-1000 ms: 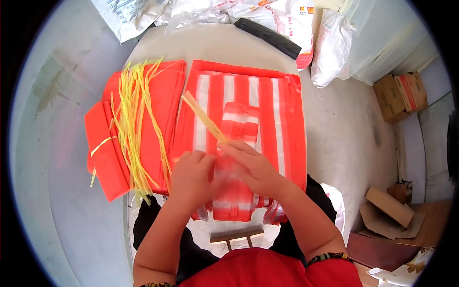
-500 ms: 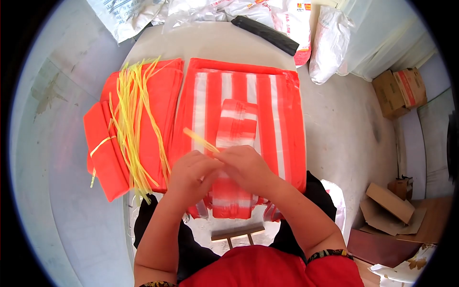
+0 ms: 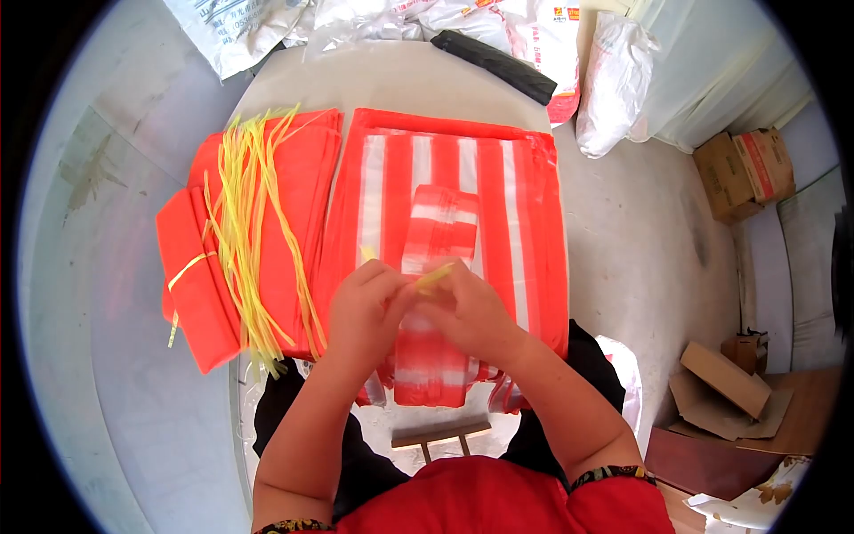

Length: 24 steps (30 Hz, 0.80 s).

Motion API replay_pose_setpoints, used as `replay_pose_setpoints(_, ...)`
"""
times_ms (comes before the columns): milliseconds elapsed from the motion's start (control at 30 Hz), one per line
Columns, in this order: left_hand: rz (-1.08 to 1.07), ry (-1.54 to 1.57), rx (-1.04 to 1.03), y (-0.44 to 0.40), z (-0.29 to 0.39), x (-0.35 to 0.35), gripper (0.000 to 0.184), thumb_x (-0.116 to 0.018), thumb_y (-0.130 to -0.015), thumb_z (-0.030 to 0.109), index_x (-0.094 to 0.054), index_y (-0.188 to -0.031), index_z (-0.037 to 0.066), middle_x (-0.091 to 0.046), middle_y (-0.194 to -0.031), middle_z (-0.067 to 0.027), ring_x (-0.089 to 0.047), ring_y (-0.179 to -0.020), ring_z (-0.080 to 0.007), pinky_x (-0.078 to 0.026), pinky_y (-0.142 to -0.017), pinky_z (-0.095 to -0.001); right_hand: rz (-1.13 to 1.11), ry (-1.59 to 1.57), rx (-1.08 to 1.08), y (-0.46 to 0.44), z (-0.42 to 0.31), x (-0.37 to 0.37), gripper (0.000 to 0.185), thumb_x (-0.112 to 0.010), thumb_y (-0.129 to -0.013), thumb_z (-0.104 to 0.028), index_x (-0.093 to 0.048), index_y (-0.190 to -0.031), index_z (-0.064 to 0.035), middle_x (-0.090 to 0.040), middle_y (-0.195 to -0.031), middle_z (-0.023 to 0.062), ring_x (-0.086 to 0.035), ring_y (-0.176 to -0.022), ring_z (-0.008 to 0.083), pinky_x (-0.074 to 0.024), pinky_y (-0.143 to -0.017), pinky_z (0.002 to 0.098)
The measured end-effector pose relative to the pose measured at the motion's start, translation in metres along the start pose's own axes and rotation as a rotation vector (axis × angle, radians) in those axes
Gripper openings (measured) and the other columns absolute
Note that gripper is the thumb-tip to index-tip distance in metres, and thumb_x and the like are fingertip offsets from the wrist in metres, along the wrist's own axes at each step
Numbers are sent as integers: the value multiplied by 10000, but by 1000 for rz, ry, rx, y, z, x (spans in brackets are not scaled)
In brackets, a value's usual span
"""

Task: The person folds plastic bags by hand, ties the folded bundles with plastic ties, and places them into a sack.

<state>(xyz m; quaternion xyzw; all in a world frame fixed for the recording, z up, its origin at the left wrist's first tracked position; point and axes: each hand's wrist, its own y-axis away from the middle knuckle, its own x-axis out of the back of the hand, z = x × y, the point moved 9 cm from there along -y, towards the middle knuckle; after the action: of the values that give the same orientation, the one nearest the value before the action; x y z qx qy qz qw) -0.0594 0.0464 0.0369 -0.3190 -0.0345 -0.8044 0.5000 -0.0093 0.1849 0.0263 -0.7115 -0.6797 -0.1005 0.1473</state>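
My left hand (image 3: 366, 298) and my right hand (image 3: 463, 307) meet over a folded bundle of red-and-white striped plastic bags (image 3: 438, 233). Both are closed on a yellow plastic tie strip (image 3: 433, 279), one end showing by my right fingers and another bit above my left knuckles. The strip's middle is hidden by the fingers. Beneath the bundle lies a wide flat stack of striped bags (image 3: 492, 169). To the left, many loose yellow strips (image 3: 249, 205) drape over a stack of red bags (image 3: 298, 191), beside a folded red bundle (image 3: 197, 298) bound with a yellow strip.
A black rolled plastic bundle (image 3: 494, 67) lies at the table's (image 3: 374, 80) far edge, in front of white printed sacks (image 3: 240, 36). Cardboard boxes (image 3: 745, 173) stand on the floor at right, and an opened carton (image 3: 725, 392) is nearer. My legs flank the table.
The yellow strip's long end, which pointed up and left from my hands, is now mostly tucked in among the fingers. An end now shows by my right hand. The stacks have not moved.
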Motion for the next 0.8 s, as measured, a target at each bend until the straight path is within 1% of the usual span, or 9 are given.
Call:
replay_pose_setpoints(33, 5, -17, 19, 0, -1, -1, 69, -742, -907, 45, -734, -973, 26, -649, -895, -124, -664, -823, -331, -527, -700, -414, 37, -29, -36, 3, 8, 0, 216, -692, -970, -77, -648, -1164, 6, -709, -1085, 188, -680, -1005, 410, -552, -862, 465)
replay_pose_setpoints(133, 9, -71, 58, -1, -2, -4, 58, -733, -920, 63, -725, -969, 33, -637, -879, -118, -657, -811, -332, -521, -695, -427, 163, 118, 130, 9, -5, 10, 277, -694, -939, -35, -609, -1199, 9, -684, -1116, 189, -673, -1010, 398, -557, -861, 469)
replay_pose_setpoints(200, 0, -108, 60, -1, 0, -8, 57, -727, -926, 67, -720, -972, 35, -635, -881, -121, -656, -819, -335, -525, -702, -435, 146, 326, 305, 10, -17, 10, 284, -698, -905, -12, -627, -1179, 6, -682, -1101, 173, -670, -1016, 374, -559, -866, 463)
replay_pose_setpoints(333, -32, -111, -128, -2, 16, -8, 77, -730, -920, 26, -690, -981, 6, -609, -900, -130, -636, -815, -319, -512, -702, -403, 157, 576, 479, 11, -35, 9, 269, -707, -844, 19, -673, -1110, -5, -665, -1093, 142, -655, -1034, 340, -555, -875, 444)
replay_pose_setpoints(433, -75, -73, -178, -3, 23, -7, 93, -729, -911, 8, -694, -996, 8, -613, -917, -136, -642, -835, -326, -522, -720, -403, 75, 583, 331, 7, -22, 11, 205, -708, -848, 11, -700, -1051, -17, -646, -1094, 124, -641, -1024, 335, -551, -879, 433)
replay_pose_setpoints(533, -81, -29, -154, -3, 18, -7, 99, -720, -911, -13, -695, -1005, 5, -620, -926, -138, -647, -837, -318, -526, -726, -388, -4, 464, 324, 3, -15, 11, 141, -705, -876, -25, -705, -1017, -21, -632, -1101, 119, -631, -1025, 332, -547, -870, 425)
replay_pose_setpoints(633, -100, 27, -85, -3, 11, -9, 102, -709, -919, -26, -694, -1016, 2, -629, -938, -138, -651, -840, -307, -525, -729, -369, -140, 207, 166, -2, -10, 10, 101, -704, -918, -59, -711, -1013, -25, -646, -1074, 124, -637, -1023, 338, -545, -870, 425)
replay_pose_setpoints(733, -127, 49, -50, -4, 6, -10, 103, -702, -927, -28, -691, -1026, 0, -637, -943, -140, -656, -848, -305, -527, -739, -360, -129, 328, -16, -1, -9, 12, 97, -698, -968, -102, -730, -1028, -31, -669, -1004, 117, -651, -1001, 333, -543, -817, 426)
replay_pose_setpoints(800, -115, 51, -85, -7, 6, -8, 101, -696, -934, -27, -687, -1031, 0, -641, -945, -145, -661, -865, -316, -530, -754, -367, -49, 428, 108, -2, -10, 14, 122, -709, -968, -125, -741, -1045, -36, -676, -984, 106, -664, -983, 330, -553, -811, 430)
